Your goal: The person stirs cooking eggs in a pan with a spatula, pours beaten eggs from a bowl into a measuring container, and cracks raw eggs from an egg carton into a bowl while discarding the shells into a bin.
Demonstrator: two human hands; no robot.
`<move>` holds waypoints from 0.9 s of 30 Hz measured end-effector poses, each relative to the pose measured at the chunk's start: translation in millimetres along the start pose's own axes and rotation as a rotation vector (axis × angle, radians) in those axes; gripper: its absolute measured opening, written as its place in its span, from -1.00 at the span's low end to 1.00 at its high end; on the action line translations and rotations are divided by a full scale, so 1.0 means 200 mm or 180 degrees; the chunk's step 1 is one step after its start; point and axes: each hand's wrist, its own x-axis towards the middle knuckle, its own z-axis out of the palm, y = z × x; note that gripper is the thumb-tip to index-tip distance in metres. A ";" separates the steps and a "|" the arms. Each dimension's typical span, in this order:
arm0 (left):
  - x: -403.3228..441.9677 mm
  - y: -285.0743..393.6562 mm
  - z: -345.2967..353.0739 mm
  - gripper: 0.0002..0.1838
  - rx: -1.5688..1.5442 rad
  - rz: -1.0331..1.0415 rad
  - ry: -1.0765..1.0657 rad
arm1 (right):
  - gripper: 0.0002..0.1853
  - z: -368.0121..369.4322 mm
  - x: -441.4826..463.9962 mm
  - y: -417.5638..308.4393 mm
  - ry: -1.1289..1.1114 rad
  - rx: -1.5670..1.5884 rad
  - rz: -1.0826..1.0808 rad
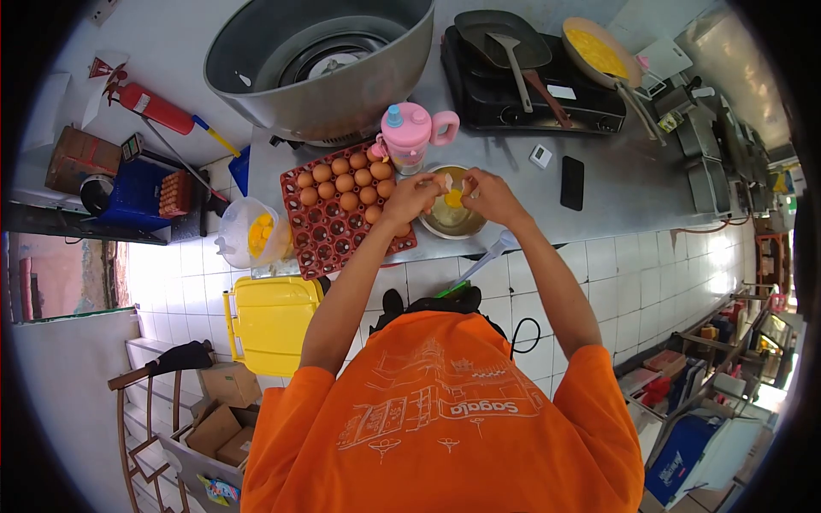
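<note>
The left hand point(410, 200) pinches a pale, broken piece of eggshell point(446, 181) above the round, silver metal bowl point(458, 229); the right hand point(493, 198) is positioned opposite, fingertips drawn together, any grip indeterminable. The orange-yellow egg yolk point(453, 197) is located between both hands, within the bowl's outline. Left of the left hand lies the red, square egg tray point(323, 229); just beyond that hand stands the pink-lidded, handled tumbler point(407, 128).
</note>
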 end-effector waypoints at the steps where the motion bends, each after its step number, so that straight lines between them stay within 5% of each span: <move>1: -0.01 0.02 0.01 -0.42 -0.0419 -0.0058 -0.0157 | -0.53 0.02 -0.01 -0.01 0.0009 0.0441 0.0357; 5: -0.01 0.04 0.03 -0.37 -0.0736 -0.0086 -0.0359 | -0.43 0.12 -0.04 -0.05 0.0441 0.1327 0.0855; 15: -0.02 0.04 0.00 -0.45 -0.0347 0.0030 -0.0452 | -0.40 0.23 -0.09 -0.27 0.0808 0.1206 0.1506; 17: -0.05 0.05 -0.03 -0.50 -0.0541 0.0039 -0.0203 | -0.41 0.24 -0.07 -0.33 0.1757 0.1276 0.1705; 19: -0.15 -0.02 -0.07 -0.60 -0.2808 -0.0286 0.0261 | -0.44 0.22 -0.07 -0.38 0.1938 0.1096 0.1401; 23: -0.46 -0.30 -0.21 -0.68 -0.4180 -0.0209 0.0378 | -0.47 0.21 -0.08 -0.44 0.2228 0.0458 0.0899; 26: -0.81 -0.57 -0.28 -0.73 -0.4950 -0.0275 0.0785 | -0.46 0.29 -0.09 -0.23 0.1100 -0.0088 0.1155; 27: -0.96 -0.70 -0.28 -0.73 -0.4994 -0.0227 0.1117 | -0.46 0.31 -0.09 -0.22 0.1531 0.0105 0.0990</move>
